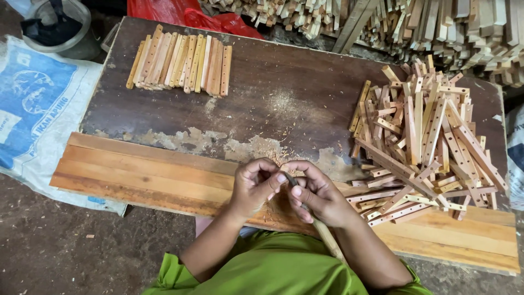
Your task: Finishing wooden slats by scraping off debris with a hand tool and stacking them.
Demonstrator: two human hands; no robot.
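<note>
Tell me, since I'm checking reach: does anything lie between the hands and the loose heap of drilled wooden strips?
Nothing visible does. The right hand, holding a wooden-handled tool with the left hand, sits beside the heap of drilled strips, whose nearest pieces almost touch it.

Blue-white sack at left, grey bucket above it, red plastic bag behind dark tabletop.

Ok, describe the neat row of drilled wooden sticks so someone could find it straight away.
Start at the dark worktable and go to its far left corner. The neat row of sticks lies there side by side, unlike the jumbled heap of sticks on the right.
</note>
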